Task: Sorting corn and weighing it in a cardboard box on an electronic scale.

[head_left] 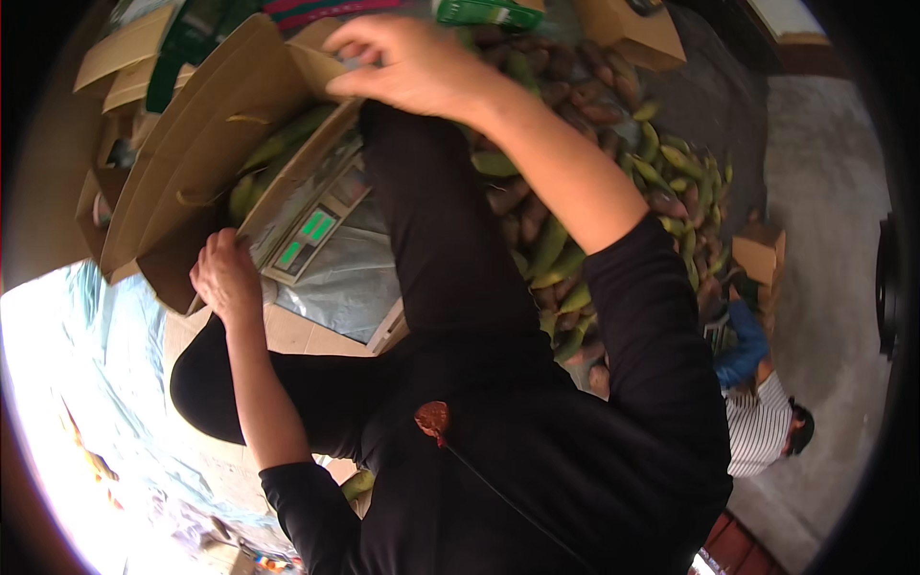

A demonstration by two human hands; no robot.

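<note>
Cardboard box [216, 125], brown and open at the top, sits tilted on a weighing scale [311, 225], and both hands are on it. Left hand [227, 276] is at the lower corner of the box, beside the front edge of the scale, with its fingers curled closed around the cardboard edge; that grip looks meant to steady the box on the platform. Right hand [412, 62] reaches across to the upper flap, its fingers bent and pinching the flap's edge, seemingly to hold it back so the opening stays clear. Inside the box lie green bananas [278, 144], long and curved, packed against the side wall (how many cannot be told, since the flaps hide most of them). The scale has a metal face with green lit display panels and is wrapped in clear plastic film [335, 287], probably to keep it clean. Behind it a large loose pile of bananas [613, 134], some green and some brownish, spreads over the floor. More flat and folded cartons [120, 67] are stacked at the upper left, and another small box [759, 251] stands past the pile. A second person in a striped shirt [757, 426] crouches at the lower right, well apart from the scale.
</note>
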